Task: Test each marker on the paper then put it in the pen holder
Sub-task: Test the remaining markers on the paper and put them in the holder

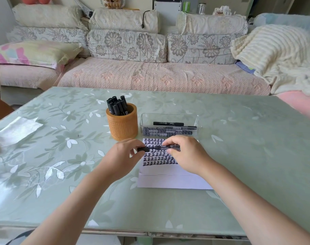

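A black marker (158,148) is held level above the white paper (168,179), whose upper half is filled with rows of black test marks. My left hand (123,156) pinches the cap end of the marker and my right hand (186,153) grips the barrel. An orange pen holder (122,127) stands just behind my left hand with several black markers (117,106) upright in it. To its right, a clear plastic box (169,125) holds more black markers lying flat.
A green floral glass tabletop (239,156) carries everything. A folded clear plastic sheet (16,129) lies at the left edge. A sofa (150,75) with cushions and a cream blanket (278,53) stands behind the table.
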